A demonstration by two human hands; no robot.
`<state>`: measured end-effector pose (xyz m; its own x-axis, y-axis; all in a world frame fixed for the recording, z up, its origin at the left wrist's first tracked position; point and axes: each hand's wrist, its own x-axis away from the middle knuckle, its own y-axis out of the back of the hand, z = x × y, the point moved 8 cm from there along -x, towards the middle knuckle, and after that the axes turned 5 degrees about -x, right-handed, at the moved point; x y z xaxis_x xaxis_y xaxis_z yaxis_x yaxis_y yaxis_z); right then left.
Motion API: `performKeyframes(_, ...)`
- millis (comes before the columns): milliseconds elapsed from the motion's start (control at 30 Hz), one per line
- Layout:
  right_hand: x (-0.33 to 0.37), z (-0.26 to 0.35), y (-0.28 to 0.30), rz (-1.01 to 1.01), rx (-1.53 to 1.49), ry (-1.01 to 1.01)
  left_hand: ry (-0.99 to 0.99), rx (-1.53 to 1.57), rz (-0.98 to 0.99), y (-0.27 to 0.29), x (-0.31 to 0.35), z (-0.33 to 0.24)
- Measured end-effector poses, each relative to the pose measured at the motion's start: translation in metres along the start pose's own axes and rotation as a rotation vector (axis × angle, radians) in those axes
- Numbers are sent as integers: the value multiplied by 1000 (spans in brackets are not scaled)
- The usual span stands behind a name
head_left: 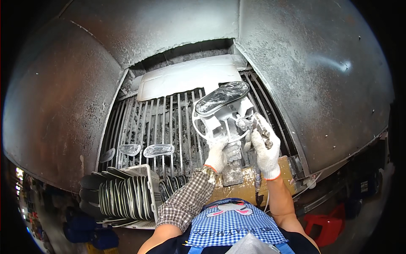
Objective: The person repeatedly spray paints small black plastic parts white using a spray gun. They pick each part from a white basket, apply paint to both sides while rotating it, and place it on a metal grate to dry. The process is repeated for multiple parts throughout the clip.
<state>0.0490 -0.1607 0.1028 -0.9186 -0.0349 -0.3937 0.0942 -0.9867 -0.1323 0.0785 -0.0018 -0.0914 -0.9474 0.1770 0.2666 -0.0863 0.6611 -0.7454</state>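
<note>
My right hand [266, 146], in a white knitted glove, is closed around a spray gun [253, 125], its metal partly hidden by the fingers. The gun points toward a white-coated stand [226, 120] with a ring around its frame. On top of the stand lies a dark, long oval shoe sole [223, 98] with a shiny, crinkled surface like film. My left hand [217, 155], also gloved, is closed at the ring's near edge beside the stand's column; its fingers are partly hidden.
Similar shiny oval pieces [158, 150] rest on the slatted metal grate [169, 122] at left. A white plastic basket [146, 172] is packed with upright dark soles [124, 197]. Metal booth walls [313, 84] rise on both sides. A white-coated sheet [190, 76] lies behind; a red stool [325, 224] stands at lower right.
</note>
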Motion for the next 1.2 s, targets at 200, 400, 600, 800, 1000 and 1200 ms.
performKeyframes(200,5,13,-4,-21,92,55,-21,5,-5,4,-3,0)
performKeyframes(400,5,7,-8,15,-108,-97,-2,24,-62,3,-1,-1)
performKeyframes(600,-1,-2,10,-83,-115,-115,-7,67,46,6,-1,-2)
performKeyframes(800,-9,3,22,-128,-164,-91,35,110,-4,11,-1,-2)
performKeyframes(1000,-7,13,29,-220,-43,33,17,131,94,0,2,-7)
performKeyframes(1200,-4,12,20,-86,-177,-114,-4,40,0,2,8,-12)
